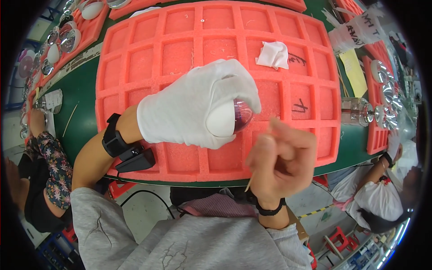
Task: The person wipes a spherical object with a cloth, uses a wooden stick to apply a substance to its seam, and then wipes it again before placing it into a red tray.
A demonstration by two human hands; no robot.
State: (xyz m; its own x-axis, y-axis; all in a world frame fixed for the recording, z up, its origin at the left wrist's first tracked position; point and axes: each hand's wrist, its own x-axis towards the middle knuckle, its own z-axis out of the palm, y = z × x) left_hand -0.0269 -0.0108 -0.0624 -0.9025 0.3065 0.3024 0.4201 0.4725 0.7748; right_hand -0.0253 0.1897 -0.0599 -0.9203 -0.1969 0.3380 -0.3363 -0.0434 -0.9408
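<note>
My left hand [198, 101], in a white glove, is wrapped round a rounded piece with a smooth white side [222, 120] and a glossy, see-through purple dome [242, 114]. Gloved fingers hide part of it. Just to its right is my bare right hand [285, 157], a little smeared by motion, with its fingers pinched together. A thin wooden stick [248, 184] is held in them, its lower end showing below the thumb. Both hands are over a red foam tray [198, 85] with square pockets. A crumpled white cloth [273, 55] lies on the tray's far right part.
The tray rests on a green table [81, 112]. Right of it stand a glass jar [355, 111] and a yellow paper [353, 72]. More foam trays with shiny domed pieces [69, 40] line both sides. Co-workers sit left and right; one arm [49, 148] reaches in at left.
</note>
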